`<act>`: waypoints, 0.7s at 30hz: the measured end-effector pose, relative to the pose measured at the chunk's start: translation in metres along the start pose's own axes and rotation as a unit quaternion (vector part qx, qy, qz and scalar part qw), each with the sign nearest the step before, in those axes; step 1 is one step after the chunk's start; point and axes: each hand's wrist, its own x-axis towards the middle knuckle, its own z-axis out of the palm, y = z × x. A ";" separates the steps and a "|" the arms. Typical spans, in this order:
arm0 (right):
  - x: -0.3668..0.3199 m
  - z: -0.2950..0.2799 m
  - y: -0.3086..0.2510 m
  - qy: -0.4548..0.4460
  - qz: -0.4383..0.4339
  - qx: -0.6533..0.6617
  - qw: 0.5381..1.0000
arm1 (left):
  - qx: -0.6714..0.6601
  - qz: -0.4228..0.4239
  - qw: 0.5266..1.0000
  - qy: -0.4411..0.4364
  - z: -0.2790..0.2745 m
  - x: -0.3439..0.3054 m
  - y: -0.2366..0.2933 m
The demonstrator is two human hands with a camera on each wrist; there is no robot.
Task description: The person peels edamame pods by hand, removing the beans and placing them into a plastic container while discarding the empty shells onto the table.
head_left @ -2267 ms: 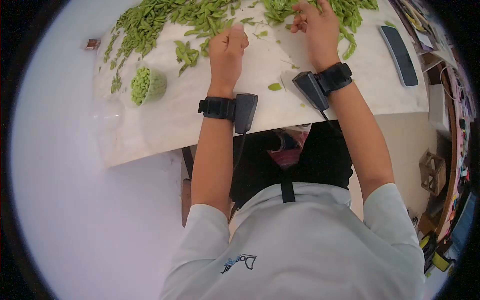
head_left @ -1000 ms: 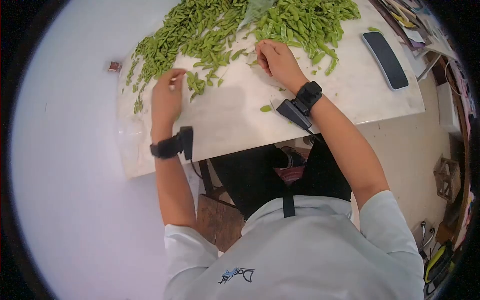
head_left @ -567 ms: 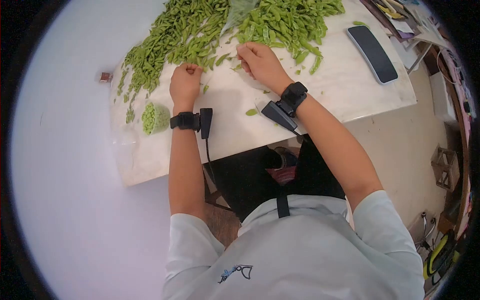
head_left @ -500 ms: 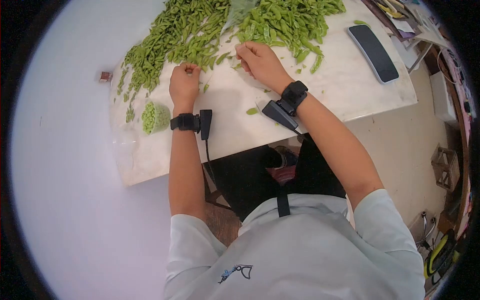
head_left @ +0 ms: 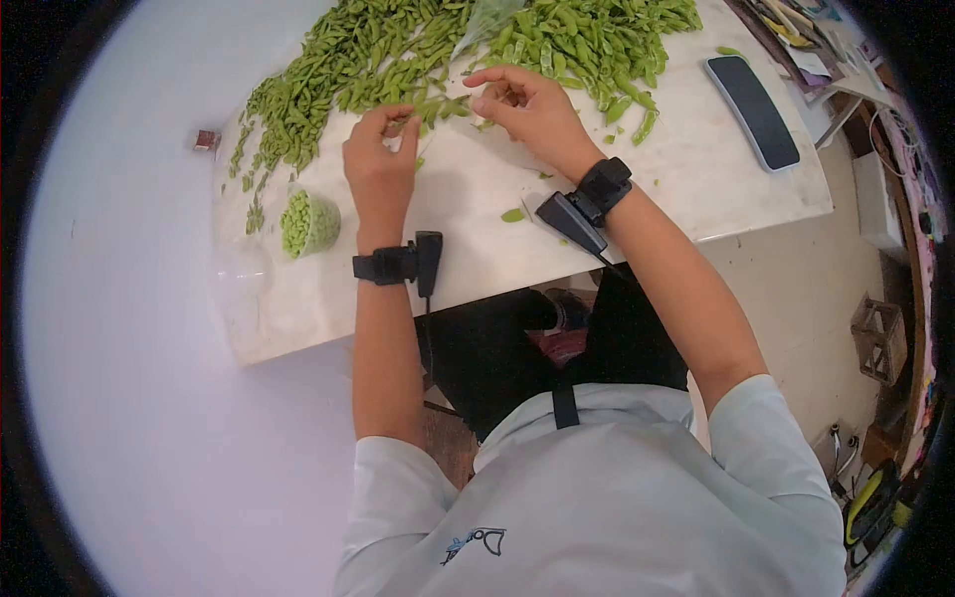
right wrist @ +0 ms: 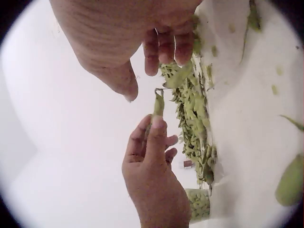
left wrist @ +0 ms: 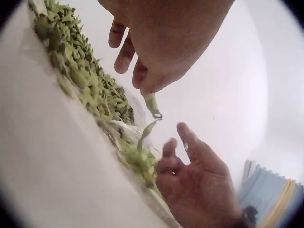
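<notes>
My left hand [head_left: 381,164] pinches a green edamame pod [right wrist: 159,105] between thumb and fingertips, its stem end pointing toward the other hand. A second edamame pod [left wrist: 147,135] shows close to that stem end. Facing it, my right hand [head_left: 537,117] has its thumb and index finger spread apart, with nothing held between them; its other fingers are loosely bent. Both hands are above the table, just in front of the pod heaps. A clear plastic cup [head_left: 326,225] of shelled green beans [head_left: 295,224] stands left of my left wrist.
A big heap of edamame pods [head_left: 328,70] covers the back left of the white table [head_left: 468,234]. Another green heap [head_left: 587,45] lies at the back right, with a clear plastic bag [head_left: 487,22] between them. A phone [head_left: 753,112] lies at the right.
My left hand went over to the cup, then came back toward the right hand. Since half a second ago, the right thumb and index finger have parted and the left fingers have loosened into a fingertip pinch.
</notes>
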 end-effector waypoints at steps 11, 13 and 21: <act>0.004 0.001 0.015 -0.012 0.022 -0.037 0.999 | -0.399 -0.130 0.908 0.018 0.032 -0.009 0.021; 0.004 0.002 0.016 -0.001 0.026 -0.031 0.999 | -0.433 -0.144 0.890 0.005 0.040 -0.005 0.015; 0.002 0.002 0.011 -0.011 0.031 -0.062 0.998 | -0.486 -0.186 0.852 -0.059 0.051 -0.008 0.004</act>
